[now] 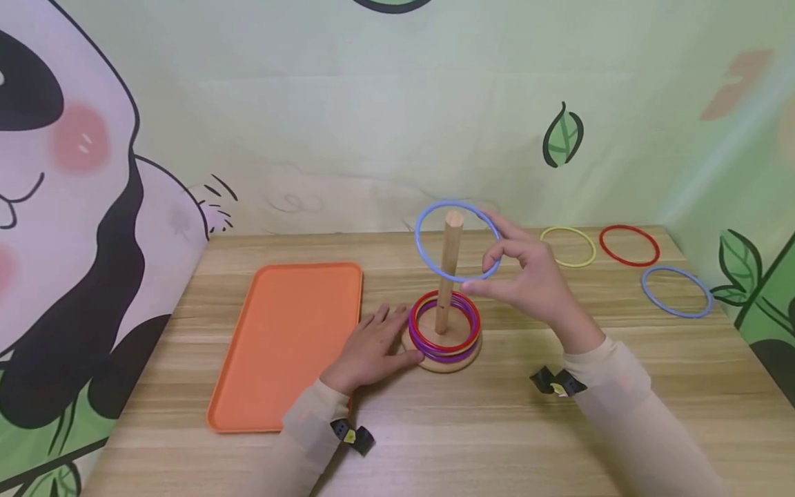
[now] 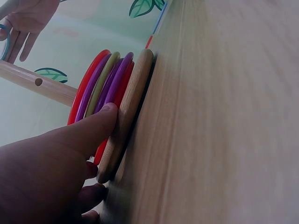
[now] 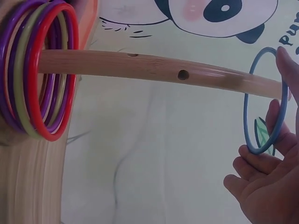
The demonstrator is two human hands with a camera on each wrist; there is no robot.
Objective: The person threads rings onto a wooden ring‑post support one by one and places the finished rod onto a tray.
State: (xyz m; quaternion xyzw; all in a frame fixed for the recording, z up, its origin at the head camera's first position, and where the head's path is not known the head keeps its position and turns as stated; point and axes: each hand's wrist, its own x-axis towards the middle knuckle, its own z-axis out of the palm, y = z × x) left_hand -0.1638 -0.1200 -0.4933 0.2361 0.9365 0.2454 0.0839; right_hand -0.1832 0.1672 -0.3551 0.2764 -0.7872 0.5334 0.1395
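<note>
The right hand (image 1: 528,279) pinches the blue ring (image 1: 448,203) between thumb and fingers; in the head view the ring lies at ten o'clock from that hand, around the top of the wooden post (image 1: 450,259). At nine o'clock from the round base (image 1: 444,368), the left hand (image 1: 373,348) has its fingers straight, slightly spread, its thumb touching the stacked rings (image 1: 447,350). An orange tray (image 1: 292,345) lies beyond.
</note>
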